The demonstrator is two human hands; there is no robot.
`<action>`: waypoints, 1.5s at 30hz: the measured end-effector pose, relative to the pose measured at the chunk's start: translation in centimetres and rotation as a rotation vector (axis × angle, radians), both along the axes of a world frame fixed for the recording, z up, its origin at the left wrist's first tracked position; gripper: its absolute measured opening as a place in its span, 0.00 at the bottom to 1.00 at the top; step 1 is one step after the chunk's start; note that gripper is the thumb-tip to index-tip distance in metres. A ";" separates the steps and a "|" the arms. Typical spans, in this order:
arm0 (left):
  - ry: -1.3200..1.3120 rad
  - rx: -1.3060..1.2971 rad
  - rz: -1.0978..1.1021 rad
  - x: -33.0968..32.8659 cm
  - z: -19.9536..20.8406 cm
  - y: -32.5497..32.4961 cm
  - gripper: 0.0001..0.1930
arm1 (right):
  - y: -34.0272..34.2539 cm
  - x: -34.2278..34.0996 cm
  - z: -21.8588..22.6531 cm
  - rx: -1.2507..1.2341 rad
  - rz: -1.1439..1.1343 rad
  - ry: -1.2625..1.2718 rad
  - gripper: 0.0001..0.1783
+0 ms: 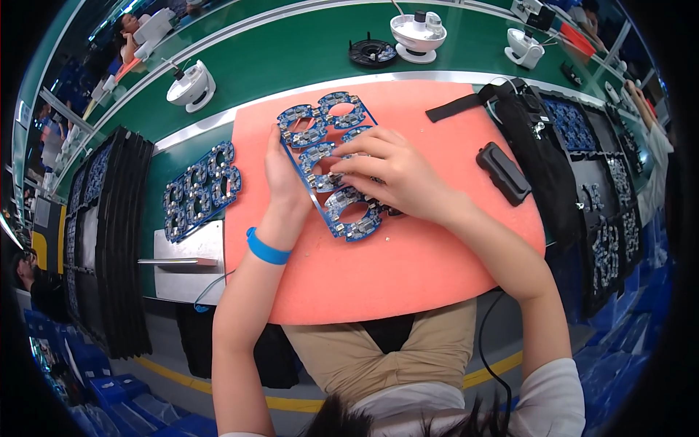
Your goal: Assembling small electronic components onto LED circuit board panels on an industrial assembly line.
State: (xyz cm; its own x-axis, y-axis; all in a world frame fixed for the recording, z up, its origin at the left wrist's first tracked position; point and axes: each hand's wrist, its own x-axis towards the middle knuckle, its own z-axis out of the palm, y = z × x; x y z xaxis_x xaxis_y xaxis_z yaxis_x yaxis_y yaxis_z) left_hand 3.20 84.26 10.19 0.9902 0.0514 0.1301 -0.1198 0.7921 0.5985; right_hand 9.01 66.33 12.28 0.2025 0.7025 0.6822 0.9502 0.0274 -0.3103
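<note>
A blue circuit board panel [353, 222] of several ring-shaped boards is held tilted above the pink foam mat [378, 284]. My left hand [282, 169], with a blue wrist strap [267, 247] on its arm, grips the panel along its left edge. Over the middle of the panel, my right hand [386, 171] has its fingers bent with the tips at one of the ring boards. Whether those fingertips pinch a small part is hidden. Left of the mat lies a second blue circuit board panel [202, 191] with similar rings.
Stacked black trays [124, 240] stand at the left, and more trays with boards [593, 189] at the right. A black case [504, 173] and a black strap [455, 108] lie on the mat's right side. White round devices [418, 36] sit on the green conveyor [291, 62] beyond.
</note>
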 end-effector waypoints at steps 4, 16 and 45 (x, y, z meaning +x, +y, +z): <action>0.087 -0.017 0.075 -0.3 0.7 -1.5 0.30 | 0.5 0.1 -1.0 -0.007 -0.002 0.005 0.08; 0.049 0.020 0.009 -0.6 0.6 -1.5 0.28 | -0.9 2.2 0.7 0.038 0.034 0.399 0.05; 0.302 0.223 0.158 -0.6 1.0 -1.9 0.27 | -1.2 2.2 -0.7 -0.133 0.059 -0.038 0.08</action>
State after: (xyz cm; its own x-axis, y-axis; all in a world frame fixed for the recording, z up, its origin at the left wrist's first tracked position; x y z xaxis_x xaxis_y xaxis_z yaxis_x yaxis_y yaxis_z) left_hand 2.59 82.32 11.15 0.9678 0.2095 -0.1398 -0.0225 0.6247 0.7805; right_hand 11.16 65.17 11.59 0.1336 0.7973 0.5887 0.9593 0.0451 -0.2787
